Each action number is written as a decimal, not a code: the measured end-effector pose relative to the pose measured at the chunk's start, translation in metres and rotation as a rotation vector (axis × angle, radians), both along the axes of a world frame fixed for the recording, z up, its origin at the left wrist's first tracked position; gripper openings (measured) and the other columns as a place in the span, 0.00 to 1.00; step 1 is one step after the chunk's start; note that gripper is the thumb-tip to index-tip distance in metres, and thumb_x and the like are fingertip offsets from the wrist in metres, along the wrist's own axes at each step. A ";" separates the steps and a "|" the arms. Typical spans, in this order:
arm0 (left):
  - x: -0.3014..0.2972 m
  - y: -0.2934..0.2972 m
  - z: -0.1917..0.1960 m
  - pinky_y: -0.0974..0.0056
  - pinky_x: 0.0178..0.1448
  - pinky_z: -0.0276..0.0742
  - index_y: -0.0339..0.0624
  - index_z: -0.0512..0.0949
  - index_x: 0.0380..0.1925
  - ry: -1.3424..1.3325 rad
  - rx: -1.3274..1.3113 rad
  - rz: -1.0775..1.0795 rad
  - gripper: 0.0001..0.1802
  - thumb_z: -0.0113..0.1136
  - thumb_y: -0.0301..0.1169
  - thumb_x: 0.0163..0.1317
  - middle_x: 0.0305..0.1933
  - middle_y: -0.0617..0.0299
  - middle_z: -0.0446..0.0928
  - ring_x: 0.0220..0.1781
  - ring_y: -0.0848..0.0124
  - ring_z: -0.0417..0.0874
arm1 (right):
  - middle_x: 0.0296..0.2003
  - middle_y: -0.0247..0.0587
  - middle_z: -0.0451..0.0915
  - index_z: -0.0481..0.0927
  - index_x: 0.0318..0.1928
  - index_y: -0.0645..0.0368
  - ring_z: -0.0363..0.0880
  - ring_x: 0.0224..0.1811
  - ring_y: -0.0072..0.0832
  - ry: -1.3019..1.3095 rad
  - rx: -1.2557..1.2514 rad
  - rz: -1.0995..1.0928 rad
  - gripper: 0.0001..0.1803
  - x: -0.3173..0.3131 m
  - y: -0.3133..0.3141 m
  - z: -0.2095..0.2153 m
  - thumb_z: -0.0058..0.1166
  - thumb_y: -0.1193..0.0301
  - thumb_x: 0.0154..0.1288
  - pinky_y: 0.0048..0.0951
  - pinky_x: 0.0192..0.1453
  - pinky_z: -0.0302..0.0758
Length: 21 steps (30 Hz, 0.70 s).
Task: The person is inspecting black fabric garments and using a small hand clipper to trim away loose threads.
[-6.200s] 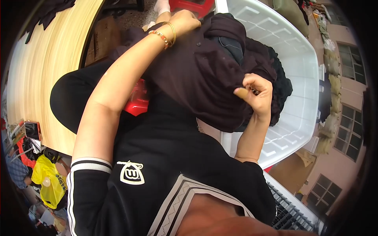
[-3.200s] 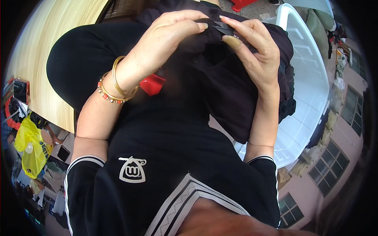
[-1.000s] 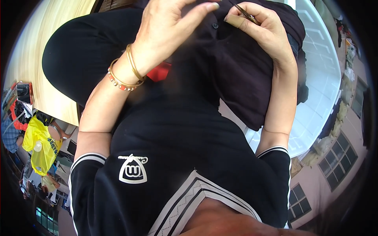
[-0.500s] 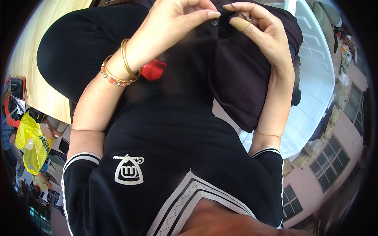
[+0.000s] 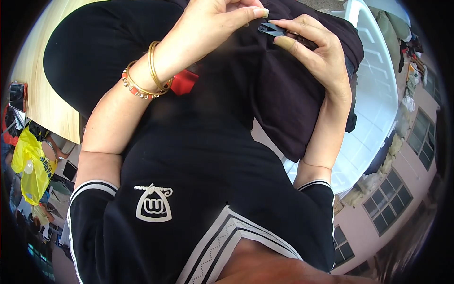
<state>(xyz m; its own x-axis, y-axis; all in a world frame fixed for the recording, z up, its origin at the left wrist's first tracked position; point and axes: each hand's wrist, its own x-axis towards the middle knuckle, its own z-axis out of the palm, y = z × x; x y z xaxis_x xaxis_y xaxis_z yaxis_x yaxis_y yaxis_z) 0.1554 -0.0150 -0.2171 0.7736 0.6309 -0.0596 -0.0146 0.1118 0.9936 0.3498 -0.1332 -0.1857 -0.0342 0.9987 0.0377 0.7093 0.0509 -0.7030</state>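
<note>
A dark garment (image 5: 283, 104) lies draped over my lap and hangs down near my right forearm. My right hand (image 5: 318, 49) is closed round small thread snips (image 5: 279, 32), whose two blades point left, spread apart. Between the blade tips sits a small dark button (image 5: 261, 29) on the garment. My left hand (image 5: 205, 31) is just beyond and to the left of the button, thumb and fingertips pinched together. What they hold, if anything, is too small to see. A red piece (image 5: 184, 82) shows beneath my left wrist.
A large white plastic tub (image 5: 376, 99) stands on my right. At the left are a light wooden tabletop (image 5: 42, 61), a phone (image 5: 18, 96) near its edge and a yellow plastic bag (image 5: 30, 165). Beyond the tub shows a pinkish wall with windows (image 5: 390, 201).
The snips have come round in my right hand, and their blades now point left at the button. My left hand stays pinched, having shifted slightly right.
</note>
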 end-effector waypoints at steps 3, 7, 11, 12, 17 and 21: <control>0.001 0.000 -0.001 0.77 0.33 0.68 0.34 0.79 0.33 -0.017 0.002 -0.002 0.05 0.59 0.26 0.64 0.27 0.70 0.76 0.29 0.84 0.71 | 0.27 0.32 0.74 0.85 0.45 0.60 0.71 0.28 0.19 -0.020 -0.007 0.016 0.14 -0.003 -0.001 0.004 0.66 0.74 0.56 0.21 0.32 0.66; 0.004 -0.001 0.000 0.77 0.33 0.68 0.34 0.79 0.33 -0.039 -0.011 -0.020 0.06 0.59 0.26 0.65 0.27 0.70 0.76 0.30 0.84 0.71 | 0.28 0.32 0.74 0.84 0.45 0.62 0.72 0.29 0.18 -0.075 -0.031 0.019 0.14 -0.003 -0.003 0.008 0.64 0.76 0.56 0.20 0.34 0.66; 0.000 0.000 0.000 0.76 0.33 0.68 0.35 0.79 0.33 -0.029 0.007 -0.006 0.06 0.59 0.27 0.64 0.28 0.69 0.77 0.29 0.84 0.71 | 0.28 0.32 0.74 0.84 0.45 0.62 0.71 0.29 0.18 -0.041 0.019 0.103 0.14 -0.005 0.005 0.006 0.64 0.76 0.57 0.20 0.33 0.66; 0.001 0.002 -0.005 0.77 0.34 0.69 0.35 0.79 0.35 -0.018 0.008 -0.019 0.05 0.59 0.27 0.65 0.29 0.69 0.77 0.30 0.84 0.72 | 0.28 0.32 0.74 0.84 0.45 0.63 0.71 0.29 0.18 -0.060 0.015 0.076 0.13 -0.004 0.003 0.005 0.64 0.76 0.57 0.20 0.33 0.66; -0.001 0.004 -0.036 0.80 0.29 0.65 0.43 0.76 0.40 0.111 -0.155 0.088 0.12 0.60 0.40 0.66 0.30 0.72 0.75 0.25 0.85 0.73 | 0.25 0.34 0.75 0.85 0.42 0.59 0.74 0.27 0.21 -0.006 0.030 -0.018 0.11 -0.001 0.002 0.007 0.63 0.75 0.56 0.21 0.32 0.69; 0.007 -0.006 -0.031 0.76 0.24 0.67 0.39 0.72 0.35 0.238 -0.059 0.089 0.23 0.61 0.50 0.62 0.24 0.66 0.73 0.20 0.79 0.75 | 0.28 0.32 0.74 0.83 0.46 0.60 0.73 0.30 0.19 0.051 0.090 -0.123 0.15 -0.002 -0.001 0.007 0.65 0.76 0.55 0.20 0.34 0.69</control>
